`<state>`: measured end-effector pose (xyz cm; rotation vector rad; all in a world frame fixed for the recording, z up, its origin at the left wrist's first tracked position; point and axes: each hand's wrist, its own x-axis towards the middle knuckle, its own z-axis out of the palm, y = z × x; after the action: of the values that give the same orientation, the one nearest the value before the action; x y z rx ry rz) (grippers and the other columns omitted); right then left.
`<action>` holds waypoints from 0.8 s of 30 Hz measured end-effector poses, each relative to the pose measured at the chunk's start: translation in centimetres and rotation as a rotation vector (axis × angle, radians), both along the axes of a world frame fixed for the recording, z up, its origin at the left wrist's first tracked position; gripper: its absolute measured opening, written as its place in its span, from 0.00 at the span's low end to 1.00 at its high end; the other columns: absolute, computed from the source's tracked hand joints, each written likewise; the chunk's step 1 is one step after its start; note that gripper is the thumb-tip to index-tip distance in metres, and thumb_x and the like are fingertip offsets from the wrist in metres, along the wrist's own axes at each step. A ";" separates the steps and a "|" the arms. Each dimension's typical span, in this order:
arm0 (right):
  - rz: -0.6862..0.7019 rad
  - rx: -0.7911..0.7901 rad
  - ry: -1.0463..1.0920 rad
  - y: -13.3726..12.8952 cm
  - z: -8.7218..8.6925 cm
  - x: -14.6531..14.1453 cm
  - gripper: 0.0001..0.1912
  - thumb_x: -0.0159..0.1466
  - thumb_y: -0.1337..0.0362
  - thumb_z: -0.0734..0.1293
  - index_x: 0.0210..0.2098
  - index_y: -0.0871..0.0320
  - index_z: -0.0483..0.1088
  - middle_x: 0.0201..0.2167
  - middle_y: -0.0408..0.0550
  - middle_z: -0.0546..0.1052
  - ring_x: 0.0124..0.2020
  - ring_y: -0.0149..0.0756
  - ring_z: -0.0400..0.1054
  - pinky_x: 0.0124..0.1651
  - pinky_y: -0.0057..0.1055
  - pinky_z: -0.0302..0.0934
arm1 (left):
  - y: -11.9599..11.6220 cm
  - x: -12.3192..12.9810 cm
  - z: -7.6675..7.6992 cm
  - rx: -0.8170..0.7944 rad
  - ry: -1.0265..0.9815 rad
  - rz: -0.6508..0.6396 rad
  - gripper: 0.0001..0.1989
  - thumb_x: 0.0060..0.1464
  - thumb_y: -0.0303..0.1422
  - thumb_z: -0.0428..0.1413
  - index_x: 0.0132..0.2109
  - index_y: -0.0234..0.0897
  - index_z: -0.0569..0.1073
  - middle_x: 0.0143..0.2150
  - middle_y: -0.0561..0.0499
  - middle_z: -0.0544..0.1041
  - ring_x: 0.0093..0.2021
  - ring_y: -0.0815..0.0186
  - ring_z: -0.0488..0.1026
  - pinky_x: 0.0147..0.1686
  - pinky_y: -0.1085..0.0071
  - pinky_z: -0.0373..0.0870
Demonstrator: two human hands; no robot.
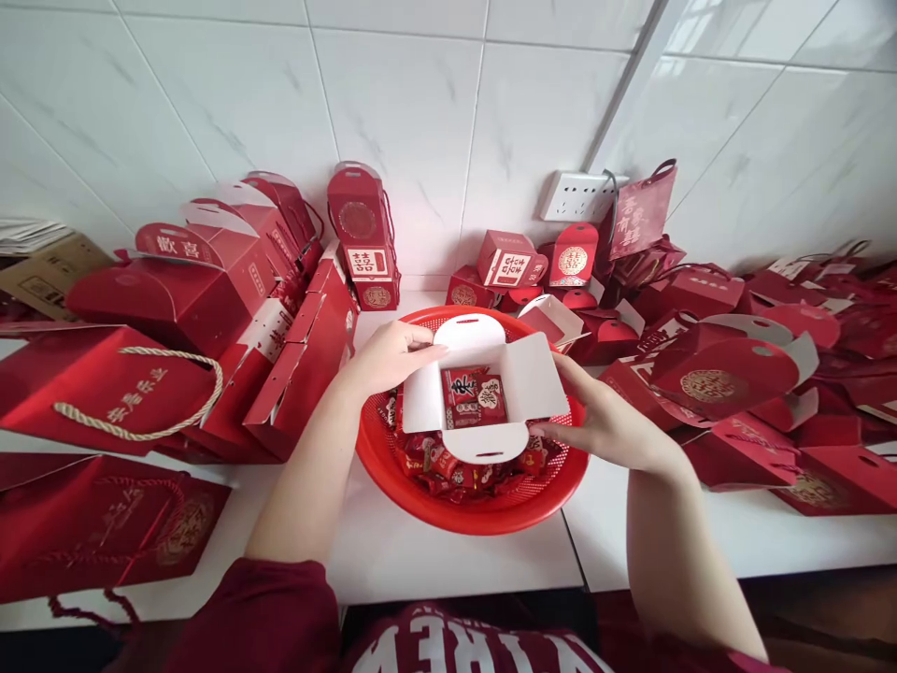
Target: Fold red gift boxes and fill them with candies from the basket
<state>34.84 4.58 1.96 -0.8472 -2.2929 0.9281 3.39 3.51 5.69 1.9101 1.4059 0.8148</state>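
Observation:
Between my two hands is a small gift box (483, 374), its white inner flaps spread open at the top. Several red wrapped sweets (471, 397) lie inside it. The box sits over a red plastic basket (469, 525), which holds many more red wrapped sweets (459, 477). My left hand (396, 355) grips the box's left side, thumb on the flap near its back corner. Along the right side, my right hand (595, 411) has its fingers and thumb around the box wall, partly hidden behind the flap.
Red gift boxes and bags (203, 290) are stacked on the left. Many folded red boxes (729, 374) pile up on the right. A tall red box (363, 234) stands against the tiled wall, and a white power strip (578, 196) is mounted there. All rest on a white table (413, 575).

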 end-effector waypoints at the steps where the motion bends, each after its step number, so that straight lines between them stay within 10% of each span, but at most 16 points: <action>1: -0.013 0.036 0.001 0.2 -0.2 -0.3 0.43 0.61 0.58 0.72 0.71 0.48 0.49 0.67 0.53 0.63 0.67 0.53 0.59 0.66 0.51 0.61 | 0.1 0.0 -0.2 -0.030 -0.050 0.006 0.15 0.57 0.42 0.57 0.29 0.35 0.71 0.25 0.55 0.67 0.26 0.71 0.60 0.25 0.73 0.54; 6: 0.038 0.127 0.093 0.3 -1.3 -1.9 0.42 0.64 0.58 0.70 0.71 0.46 0.48 0.72 0.52 0.55 0.70 0.52 0.52 0.68 0.54 0.55 | 0.6 -0.4 -0.5 -0.241 -0.199 0.097 0.23 0.51 0.42 0.64 0.51 0.36 0.74 0.39 0.47 0.80 0.30 0.66 0.71 0.27 0.72 0.64; 24: -0.024 0.105 0.054 -0.3 -1.7 -2.7 0.18 0.71 0.59 0.62 0.59 0.45 0.70 0.73 0.45 0.51 0.72 0.48 0.48 0.70 0.54 0.50 | 0.2 0.3 0.7 -0.156 -0.490 0.232 0.06 0.54 0.33 0.55 0.40 0.39 0.69 0.27 0.54 0.75 0.24 0.68 0.72 0.21 0.75 0.66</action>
<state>32.14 4.23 0.23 -0.7935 -2.2592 0.8025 3.66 3.72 6.44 1.3251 1.3431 1.1539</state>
